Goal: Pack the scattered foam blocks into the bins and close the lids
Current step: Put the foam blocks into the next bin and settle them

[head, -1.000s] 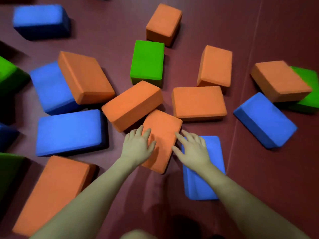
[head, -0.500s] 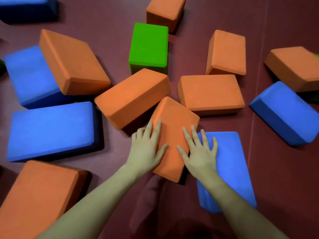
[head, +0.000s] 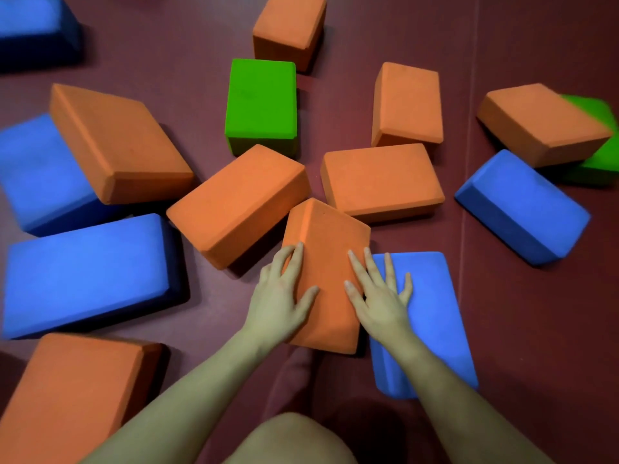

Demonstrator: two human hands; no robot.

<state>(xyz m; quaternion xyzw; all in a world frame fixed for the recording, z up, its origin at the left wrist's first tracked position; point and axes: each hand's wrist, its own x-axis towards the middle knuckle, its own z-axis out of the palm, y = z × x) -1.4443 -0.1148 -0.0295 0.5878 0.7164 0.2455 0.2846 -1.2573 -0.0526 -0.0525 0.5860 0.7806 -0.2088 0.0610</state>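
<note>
Item in hand: orange block [head: 330, 236], centre of mat [head: 522, 329], its right edge propped on a blue block [head: 432, 316]. Since a second ago both hands have been slid forward along it: left hand [head: 281, 296] laid on its left edge, right hand [head: 378, 303] across its right edge and the blue block, fingers of both nearly straight and spread, nothing yet clasped. A lift is judged imminent; packing is barely begun. Counted in view: orange blocks, eight; blue, five; green, two; bins, none.

An orange block [head: 539, 123] hides most of a green block [head: 599, 152]; bottom-left orange block [head: 67, 396] is cropped.
</note>
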